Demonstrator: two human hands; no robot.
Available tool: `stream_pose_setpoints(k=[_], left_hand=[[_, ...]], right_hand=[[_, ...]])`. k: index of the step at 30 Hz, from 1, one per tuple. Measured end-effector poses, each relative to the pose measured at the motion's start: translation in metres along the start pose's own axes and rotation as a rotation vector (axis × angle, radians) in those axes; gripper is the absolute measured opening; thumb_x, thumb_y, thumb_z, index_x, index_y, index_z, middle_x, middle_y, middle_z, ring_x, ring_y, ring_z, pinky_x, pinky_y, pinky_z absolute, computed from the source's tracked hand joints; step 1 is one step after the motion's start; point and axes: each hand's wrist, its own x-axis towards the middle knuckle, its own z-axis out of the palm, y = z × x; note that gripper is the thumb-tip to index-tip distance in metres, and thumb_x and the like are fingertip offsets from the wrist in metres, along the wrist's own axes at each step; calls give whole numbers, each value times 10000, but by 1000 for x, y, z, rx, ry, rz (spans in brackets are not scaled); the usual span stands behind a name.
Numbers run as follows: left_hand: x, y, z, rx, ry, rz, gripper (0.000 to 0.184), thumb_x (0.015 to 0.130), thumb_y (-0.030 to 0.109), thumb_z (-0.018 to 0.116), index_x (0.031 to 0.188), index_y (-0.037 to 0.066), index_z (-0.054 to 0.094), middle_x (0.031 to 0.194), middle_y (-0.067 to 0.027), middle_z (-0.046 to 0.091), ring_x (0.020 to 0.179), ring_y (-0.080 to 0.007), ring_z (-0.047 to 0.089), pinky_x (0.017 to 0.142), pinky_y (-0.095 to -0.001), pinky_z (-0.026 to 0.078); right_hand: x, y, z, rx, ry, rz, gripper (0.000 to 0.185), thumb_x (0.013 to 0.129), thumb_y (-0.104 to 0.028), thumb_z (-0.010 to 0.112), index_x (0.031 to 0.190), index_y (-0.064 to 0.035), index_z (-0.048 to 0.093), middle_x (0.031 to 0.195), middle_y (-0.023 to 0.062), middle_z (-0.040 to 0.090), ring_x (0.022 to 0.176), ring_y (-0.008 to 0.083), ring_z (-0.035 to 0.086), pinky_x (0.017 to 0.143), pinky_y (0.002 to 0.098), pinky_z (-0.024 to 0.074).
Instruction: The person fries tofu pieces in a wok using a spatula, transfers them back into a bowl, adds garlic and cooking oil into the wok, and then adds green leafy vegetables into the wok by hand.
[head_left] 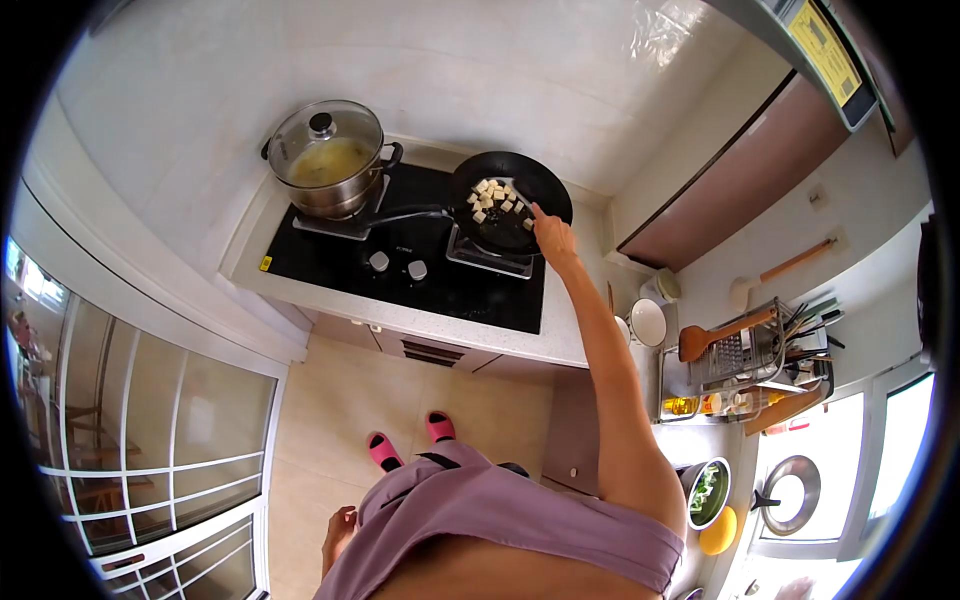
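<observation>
Head camera: right hand (555,238) is gripping a slim, pale utensil (518,193) beside likely soft, cream-coloured cubes (490,190), best lifted from beneath, in a round black frying pan (549,189); left hand (339,531) is hanging, grip unclear.

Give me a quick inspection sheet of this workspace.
Surface: black stove with two burners, set in a pale countertop.
Job's things: frying pan on the right burner, white cubes inside; lidded pot on the left burner, yellowish contents.
Clutter: white cup, brown spatula and chopped greens right of the stove.
Hands: right hand at the frying pan's edge, grip unclear; left hand low by the body, partly hidden.
Cables: nothing seen.
Surroundings: glass door at left, window at right.
</observation>
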Motion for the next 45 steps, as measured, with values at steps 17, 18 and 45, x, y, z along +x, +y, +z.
stream_pose_setpoints(k=[17,18,45], left_hand=[[6,36,-11,76,-38,-38,332,850,260,544,1093,39,596,882,-175,661,861,-292,638,738,-369,499],[10,35,-10,105,-18,-20,337,852,262,544,1096,35,595,893,-172,662,871,-290,637,738,-371,499],[198,513,-146,94,148,1079,253,863,53,519,1115,33,535,1079,-154,522,987,-336,513,836,-366,422]], right_hand=[[-69,55,-55,-395,-185,-181,350,838,-147,524,1188,-163,519,670,146,604,607,317,619,508,408,501],[-63,58,-37,-328,-98,-146,348,847,-151,513,1196,-152,516,664,154,600,610,323,618,514,415,501],[-87,-26,-127,-182,-145,-137,125,830,-123,475,885,-43,553,664,149,618,636,335,629,553,428,499]])
